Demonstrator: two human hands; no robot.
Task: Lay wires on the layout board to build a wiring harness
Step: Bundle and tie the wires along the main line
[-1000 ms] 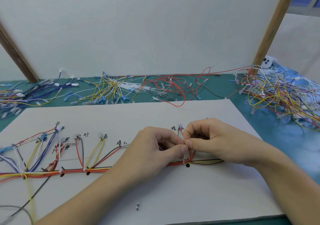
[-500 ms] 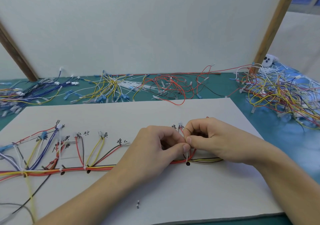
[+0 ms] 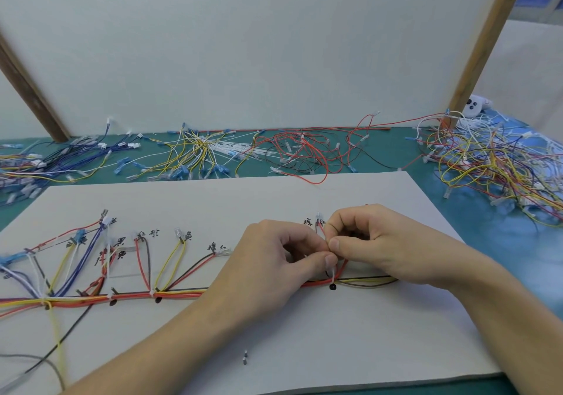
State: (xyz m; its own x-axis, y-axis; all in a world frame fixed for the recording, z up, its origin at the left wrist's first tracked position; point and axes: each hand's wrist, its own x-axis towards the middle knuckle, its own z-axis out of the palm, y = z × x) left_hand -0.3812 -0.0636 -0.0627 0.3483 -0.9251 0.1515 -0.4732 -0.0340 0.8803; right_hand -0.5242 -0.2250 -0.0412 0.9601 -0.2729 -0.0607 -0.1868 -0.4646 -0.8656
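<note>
From the head view, both hands meet over the layout board [image 3: 274,199] on the counter [image 3: 380,157]. The left hand [image 3: 274,260] and right hand [image 3: 380,242] are curled, pinching a white tie [image 3: 332,274] around the wire bundle [image 3: 176,295] lying along the board.

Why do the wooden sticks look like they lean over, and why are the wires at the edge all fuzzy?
Head view: the wide lens tilts the wooden posts outward; the wire pile at the right edge smears, while both hands mid-frame look sharp; light is soft and even, without glare.
</note>
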